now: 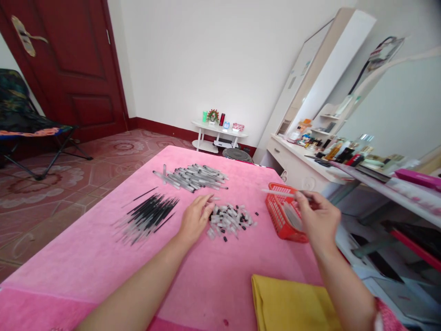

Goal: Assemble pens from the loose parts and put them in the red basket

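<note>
My left hand (197,218) is at the left edge of a pile of clear and black pen caps (230,219), fingers a little bent and apart. One small clear cap lies close by its fingertips; whether they touch is blurred. My right hand (319,214) pinches a slim, pale pen barrel (279,192) that points left across the top of a red plastic basket (275,216). More pale pieces lie inside the basket, partly hidden by the hand. Behind the caps is a heap of clear pen barrels (196,177). Thin black pen refills (151,214) are spread left of my left hand.
A pink cloth (213,276) covers the table, with a folded yellow cloth (292,303) at the front right. On the right stands a white dressing table (292,156) crowded with bottles. A folding chair (31,124) and a low white shelf (206,146) are farther off.
</note>
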`<action>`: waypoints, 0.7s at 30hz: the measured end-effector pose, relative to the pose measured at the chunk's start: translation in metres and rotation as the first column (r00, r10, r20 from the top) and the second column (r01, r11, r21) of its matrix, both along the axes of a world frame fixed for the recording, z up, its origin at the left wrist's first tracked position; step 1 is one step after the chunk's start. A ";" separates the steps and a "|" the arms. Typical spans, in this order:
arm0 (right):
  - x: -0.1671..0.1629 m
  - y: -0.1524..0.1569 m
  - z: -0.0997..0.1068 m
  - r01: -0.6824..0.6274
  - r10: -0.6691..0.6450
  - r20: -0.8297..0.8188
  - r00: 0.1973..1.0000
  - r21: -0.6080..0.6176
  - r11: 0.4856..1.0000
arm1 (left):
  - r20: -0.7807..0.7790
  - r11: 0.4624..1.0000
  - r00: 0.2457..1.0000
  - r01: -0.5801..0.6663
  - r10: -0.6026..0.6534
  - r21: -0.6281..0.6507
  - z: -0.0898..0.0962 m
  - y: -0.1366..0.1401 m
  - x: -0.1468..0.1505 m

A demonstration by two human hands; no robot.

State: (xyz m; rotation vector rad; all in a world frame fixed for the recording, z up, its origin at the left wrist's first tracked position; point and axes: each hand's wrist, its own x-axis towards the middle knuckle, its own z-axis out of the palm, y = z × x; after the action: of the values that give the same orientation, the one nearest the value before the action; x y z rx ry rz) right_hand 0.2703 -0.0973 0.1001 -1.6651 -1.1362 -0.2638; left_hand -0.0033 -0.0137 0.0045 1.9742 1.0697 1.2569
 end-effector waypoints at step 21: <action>-0.076 0.154 -0.063 -0.138 0.513 0.341 0.788 -0.714 0.687 | 0.195 0.966 0.981 0.066 -0.017 -0.249 -0.041 0.025 0.003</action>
State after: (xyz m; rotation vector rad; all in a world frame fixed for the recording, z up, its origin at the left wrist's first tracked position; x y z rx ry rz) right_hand 0.1939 0.0569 0.0370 -1.9909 -2.1309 -0.0578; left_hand 0.0000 0.0112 -0.0364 1.6400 1.0312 1.1948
